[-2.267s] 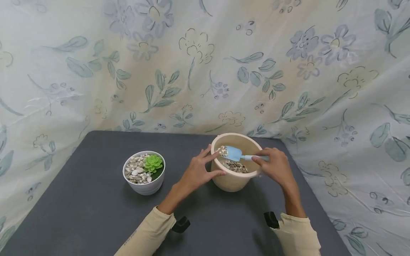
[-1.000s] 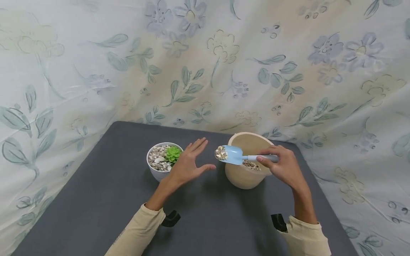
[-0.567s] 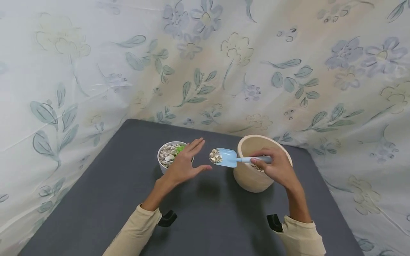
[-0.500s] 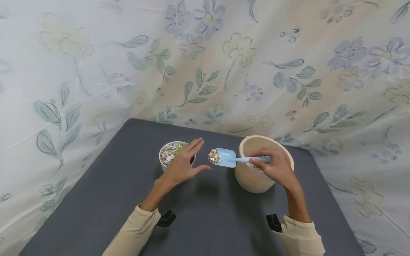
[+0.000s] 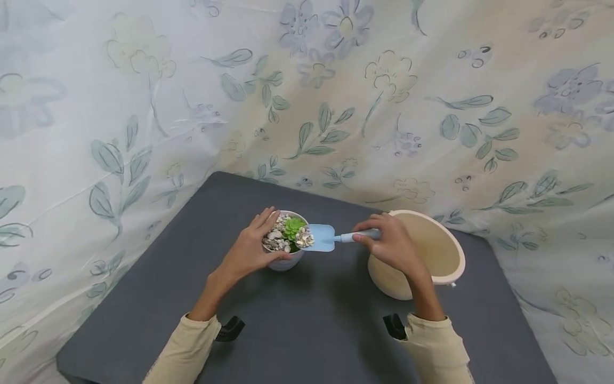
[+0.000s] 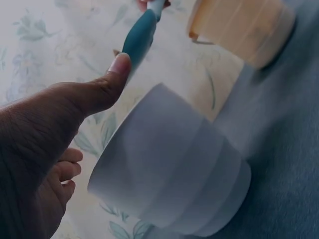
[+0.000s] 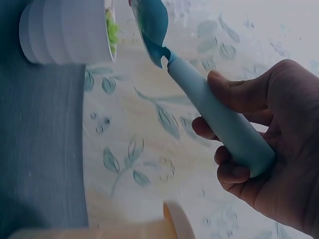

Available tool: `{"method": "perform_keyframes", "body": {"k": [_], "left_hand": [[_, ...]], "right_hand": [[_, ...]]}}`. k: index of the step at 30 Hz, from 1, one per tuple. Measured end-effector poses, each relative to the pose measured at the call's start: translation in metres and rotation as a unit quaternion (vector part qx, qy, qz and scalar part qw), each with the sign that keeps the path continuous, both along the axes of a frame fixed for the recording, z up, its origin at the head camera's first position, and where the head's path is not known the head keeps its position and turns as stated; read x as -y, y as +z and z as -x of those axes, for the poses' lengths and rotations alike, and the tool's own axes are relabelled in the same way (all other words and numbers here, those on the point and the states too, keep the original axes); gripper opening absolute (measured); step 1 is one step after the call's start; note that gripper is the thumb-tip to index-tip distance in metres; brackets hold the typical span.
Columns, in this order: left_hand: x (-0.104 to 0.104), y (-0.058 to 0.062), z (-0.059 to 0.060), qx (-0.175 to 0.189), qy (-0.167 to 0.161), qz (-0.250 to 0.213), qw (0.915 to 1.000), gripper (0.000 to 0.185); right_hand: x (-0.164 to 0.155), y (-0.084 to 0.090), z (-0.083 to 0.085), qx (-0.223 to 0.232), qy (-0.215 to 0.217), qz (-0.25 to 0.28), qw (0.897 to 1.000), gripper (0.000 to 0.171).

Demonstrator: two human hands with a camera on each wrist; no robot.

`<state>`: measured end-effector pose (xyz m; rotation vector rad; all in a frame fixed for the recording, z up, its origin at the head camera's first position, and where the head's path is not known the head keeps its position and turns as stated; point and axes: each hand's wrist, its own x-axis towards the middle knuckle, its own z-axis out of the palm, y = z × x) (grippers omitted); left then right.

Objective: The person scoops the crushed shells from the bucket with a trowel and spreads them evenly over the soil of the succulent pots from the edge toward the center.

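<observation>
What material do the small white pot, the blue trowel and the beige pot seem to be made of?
White pot: probably matte plastic or glazed ceramic; smooth stepped wall, no texture.
Blue trowel: likely plastic; single uniform colour, moulded handle and blade.
Beige pot: seemingly matte plastic; even colour, thin rolled rim.

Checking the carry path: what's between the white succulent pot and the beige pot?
In the head view, the white pot and beige pot are separated by bare dark tabletop; above it, the right hand holds the blue scoop.
</observation>
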<state>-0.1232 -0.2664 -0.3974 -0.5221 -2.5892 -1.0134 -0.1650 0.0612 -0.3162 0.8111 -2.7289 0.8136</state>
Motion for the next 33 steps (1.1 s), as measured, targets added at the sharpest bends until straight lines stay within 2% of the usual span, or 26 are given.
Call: {"method": "perform_keyframes", "body": {"k": [5, 11, 14, 19, 24, 28, 30, 33], "left_hand": [[0.003, -0.004, -0.001, 0.008, 0.002, 0.002, 1.0, 0.104], [-0.002, -0.006, 0.002, 0.0, -0.004, -0.001, 1.0, 0.104], [-0.003, -0.006, 0.003, -0.003, -0.004, -0.001, 1.0, 0.105], [-0.002, -0.008, 0.004, -0.016, 0.0, -0.001, 0.9999, 0.105], [0.0, -0.011, 0.003, -0.016, 0.008, -0.004, 0.9998, 0.107], [0.001, -0.012, 0.003, 0.023, 0.037, 0.002, 0.999, 0.116], [0.004, -0.012, 0.003, 0.054, 0.052, 0.002, 0.9972, 0.121], [0.004, -0.008, 0.006, 0.092, 0.059, 0.002, 0.994, 0.129]], "right_hand": [[0.021, 0.0, 0.0, -0.014, -0.001, -0.041, 0.999, 0.013], [0.046, 0.015, -0.01, -0.095, 0.002, -0.118, 0.988, 0.011], [0.058, 0.025, -0.019, -0.152, 0.011, -0.148, 0.977, 0.013], [0.071, 0.035, -0.027, -0.266, 0.054, -0.189, 0.944, 0.016], [0.073, 0.034, -0.027, -0.337, 0.087, -0.192, 0.918, 0.016], [0.071, 0.03, -0.026, -0.384, 0.095, -0.176, 0.901, 0.018], [0.07, 0.029, -0.025, -0.395, 0.092, -0.155, 0.901, 0.019], [0.057, 0.028, -0.027, -0.391, 0.073, -0.115, 0.91, 0.02]]}}
